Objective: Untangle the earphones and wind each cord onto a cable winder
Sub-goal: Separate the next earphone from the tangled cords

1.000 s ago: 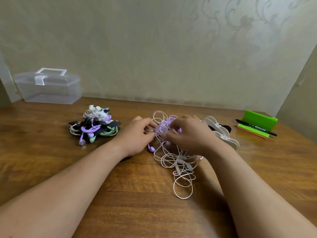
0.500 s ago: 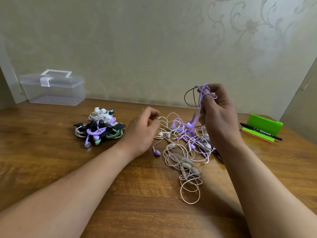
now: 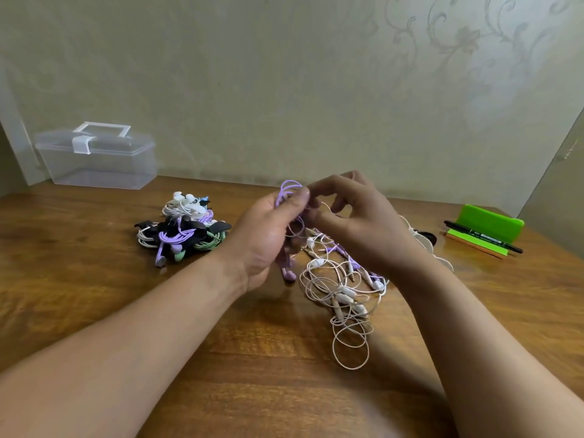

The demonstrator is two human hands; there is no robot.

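Observation:
A tangle of white and purple earphone cords (image 3: 344, 292) lies on the wooden table (image 3: 94, 295) in front of me. Above its far end my left hand (image 3: 268, 235) grips a bunch of purple cord (image 3: 289, 189), whose loops stick out above my thumb; a purple earbud (image 3: 289, 274) hangs below the palm. My right hand (image 3: 354, 222) is raised beside it, fingertips pinching a thin cord at the same bunch. White cable winders (image 3: 425, 245) lie behind my right wrist, mostly hidden.
A pile of earphones wound on black winders (image 3: 181, 229) sits to the left. A clear plastic box with a lid (image 3: 98, 159) stands at the back left by the wall. A green stand (image 3: 489, 222) and a black marker (image 3: 483, 237) lie at the right.
My right hand came down from its raised position with the purple cord. My left hand rose from the table and took hold of the purple bunch; both hands now meet above the tangle.

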